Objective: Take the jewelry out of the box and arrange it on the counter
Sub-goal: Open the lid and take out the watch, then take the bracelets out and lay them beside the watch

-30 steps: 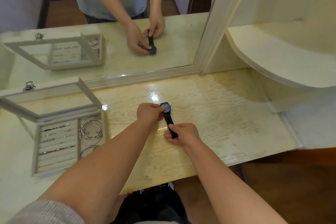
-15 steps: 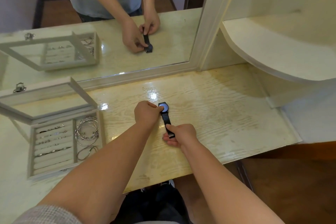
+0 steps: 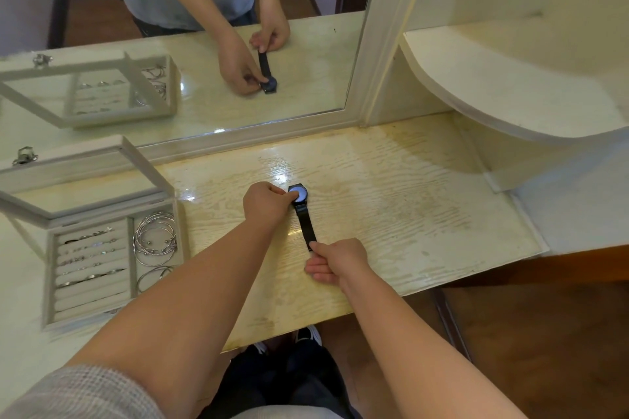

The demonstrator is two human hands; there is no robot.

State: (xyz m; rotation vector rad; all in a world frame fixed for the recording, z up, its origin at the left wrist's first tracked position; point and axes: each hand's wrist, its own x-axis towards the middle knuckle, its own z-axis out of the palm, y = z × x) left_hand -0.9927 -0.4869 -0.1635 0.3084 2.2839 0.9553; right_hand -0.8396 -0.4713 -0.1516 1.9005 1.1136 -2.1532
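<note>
A black watch [image 3: 303, 214] lies stretched out on the pale wood-grain counter [image 3: 408, 214], face toward the mirror. My left hand [image 3: 267, 204] pinches the watch face at its left side. My right hand [image 3: 335, 260] grips the near end of the strap. At the left stands the grey jewelry box [image 3: 51, 282] with its glass lid [image 3: 78, 187] raised; inside are rows of rings [image 3: 90, 255] and several silver bangles [image 3: 156, 241].
A mirror [image 3: 306, 78] runs along the back of the counter and reflects my hands and the box. A curved white shelf [image 3: 510, 88] overhangs the right rear corner. The counter's front edge drops to a wooden floor [image 3: 544, 333].
Both hands have stayed on the watch and it has settled flat, the strap pulled a little straighter toward me. The camera view shifted slightly.
</note>
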